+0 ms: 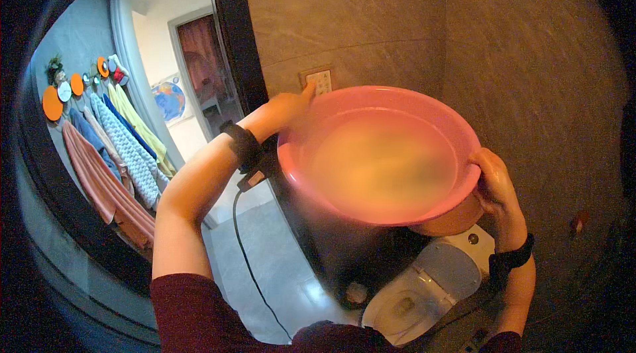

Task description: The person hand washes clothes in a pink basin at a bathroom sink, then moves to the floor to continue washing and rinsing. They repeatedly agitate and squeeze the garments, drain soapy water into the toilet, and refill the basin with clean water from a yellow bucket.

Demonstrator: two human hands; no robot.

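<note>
A round pink plastic basin (pixel 303 154) is held up in front of me, its open side facing me. Its inside looks yellowish and blurred, so I cannot tell whether anything lies in it. My left hand (pixel 288 109) is at the basin's upper left rim, slightly blurred, one finger or thumb pointing up beside a wall panel with buttons (pixel 322 81). On the right, my right hand (pixel 493 176) grips the rim, thumb inside and fingers behind. Both wrists wear dark bands.
Below the basin stands a toilet (pixel 410 303) with its lid raised. A black cable (pixel 242 248) hangs from a plug at my left wrist. Towels (pixel 121 142) hang from wall hooks at left, beside a doorway. A tiled wall (pixel 526 80) rises behind the basin.
</note>
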